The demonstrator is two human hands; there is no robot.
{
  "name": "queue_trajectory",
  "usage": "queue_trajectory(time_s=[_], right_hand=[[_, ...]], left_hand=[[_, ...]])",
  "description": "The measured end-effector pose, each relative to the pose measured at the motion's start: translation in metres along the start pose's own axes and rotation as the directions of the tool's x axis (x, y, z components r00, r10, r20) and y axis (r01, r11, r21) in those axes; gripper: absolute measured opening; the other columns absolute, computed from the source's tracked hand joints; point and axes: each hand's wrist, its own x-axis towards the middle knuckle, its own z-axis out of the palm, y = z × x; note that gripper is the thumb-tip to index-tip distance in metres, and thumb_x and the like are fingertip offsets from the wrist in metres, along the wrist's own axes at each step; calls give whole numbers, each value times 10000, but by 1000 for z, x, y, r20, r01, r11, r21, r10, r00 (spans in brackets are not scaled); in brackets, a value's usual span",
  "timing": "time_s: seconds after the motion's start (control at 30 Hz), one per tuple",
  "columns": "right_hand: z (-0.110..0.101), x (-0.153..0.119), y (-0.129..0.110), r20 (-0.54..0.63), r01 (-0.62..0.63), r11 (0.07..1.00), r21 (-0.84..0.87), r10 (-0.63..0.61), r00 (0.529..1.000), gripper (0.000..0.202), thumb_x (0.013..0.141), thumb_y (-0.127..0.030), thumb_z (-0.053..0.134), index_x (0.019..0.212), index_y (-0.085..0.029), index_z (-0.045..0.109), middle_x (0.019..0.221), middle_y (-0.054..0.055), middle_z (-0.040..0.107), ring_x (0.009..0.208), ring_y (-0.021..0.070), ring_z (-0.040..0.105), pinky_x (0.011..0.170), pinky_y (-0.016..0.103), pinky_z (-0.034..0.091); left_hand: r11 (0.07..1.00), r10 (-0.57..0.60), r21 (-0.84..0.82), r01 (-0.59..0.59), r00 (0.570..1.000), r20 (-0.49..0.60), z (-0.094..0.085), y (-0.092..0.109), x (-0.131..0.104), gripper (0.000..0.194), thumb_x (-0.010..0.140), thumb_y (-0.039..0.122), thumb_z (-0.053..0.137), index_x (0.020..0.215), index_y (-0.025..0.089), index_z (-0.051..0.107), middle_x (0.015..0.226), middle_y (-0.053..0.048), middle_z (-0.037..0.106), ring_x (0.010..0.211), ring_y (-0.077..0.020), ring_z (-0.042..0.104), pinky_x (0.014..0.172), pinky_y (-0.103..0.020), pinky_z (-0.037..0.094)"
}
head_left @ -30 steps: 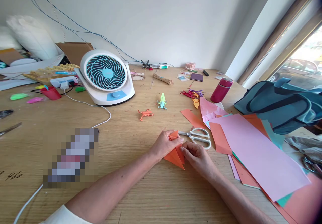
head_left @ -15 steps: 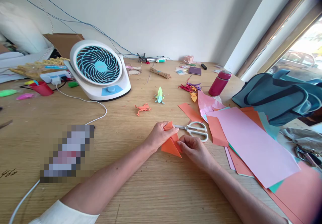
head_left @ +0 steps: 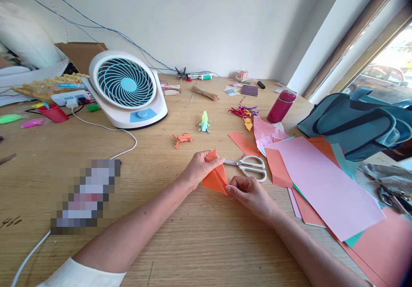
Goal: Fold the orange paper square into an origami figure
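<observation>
A folded orange paper (head_left: 215, 180), pointed at its top and bottom, is held between my two hands above the wooden table. My left hand (head_left: 200, 169) grips its upper left part, the thumb lying across the front. The fingers of my right hand (head_left: 246, 190) pinch its lower right corner. Just beyond the hands, scissors (head_left: 252, 167) with white handles lie on the table, their blades pointing left toward the paper. Farther back are an orange folded paper figure (head_left: 183, 138) and a green and blue one (head_left: 204, 122).
Coloured paper sheets (head_left: 325, 184) spread over the right side, near a teal bag (head_left: 357, 121) and a red flask (head_left: 282, 105). A white fan (head_left: 128, 89) stands back left. A pixelated object (head_left: 86, 196) with a white cable lies at the left.
The orange paper and my left hand have shifted slightly left and up. My right hand has moved a little, its fingers now at the paper's lower corner.
</observation>
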Motion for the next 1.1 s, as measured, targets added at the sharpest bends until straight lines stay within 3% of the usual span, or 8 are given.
queue_trajectory(time_s=[0.17,0.3,0.43,0.6,0.8,1.1], right_hand=[[-3,0,3,-62,37,997,74,-32,998,477,896,-615,547,676,-202,457,617,-39,411,573,109,318,535,258,234],[1,1,-3,-66,77,996,36,-74,995,441,929,-611,496,797,-193,540,710,-18,480,633,125,385,573,253,296],[4,2,-2,-89,70,996,53,-66,994,490,904,-623,529,669,-195,482,628,-31,424,581,115,355,541,256,282],[2,3,3,-174,75,993,94,-58,983,492,879,-614,572,639,-200,460,588,-42,397,540,100,306,500,250,255],[1,3,1,-235,91,990,104,-64,970,510,837,-637,610,619,-198,471,587,-36,409,544,99,312,494,247,265],[1,3,2,-239,106,991,78,-84,967,479,882,-583,587,620,-202,461,586,-39,375,556,104,294,512,265,240]], left_hand=[[1000,-21,-4,21,1000,-7,-1,1,0,452,688,517,783,663,168,497,593,63,470,529,-75,424,540,-208,335],[999,-35,4,35,999,18,7,-6,-4,422,711,516,763,717,160,538,620,47,515,538,-88,457,547,-216,363],[999,-18,45,17,999,35,14,-11,-8,394,729,489,769,739,155,561,628,46,513,549,-86,445,535,-208,341],[1000,-27,19,25,988,154,12,-6,-8,442,767,576,725,774,157,585,674,25,567,590,-102,498,571,-221,368],[992,-81,-79,102,969,233,10,-6,-7,438,721,557,786,814,142,680,757,-27,674,672,-128,592,645,-233,426],[995,-40,-82,53,987,155,10,-10,-6,432,648,507,852,796,130,702,768,-24,692,662,-125,601,646,-236,462]])
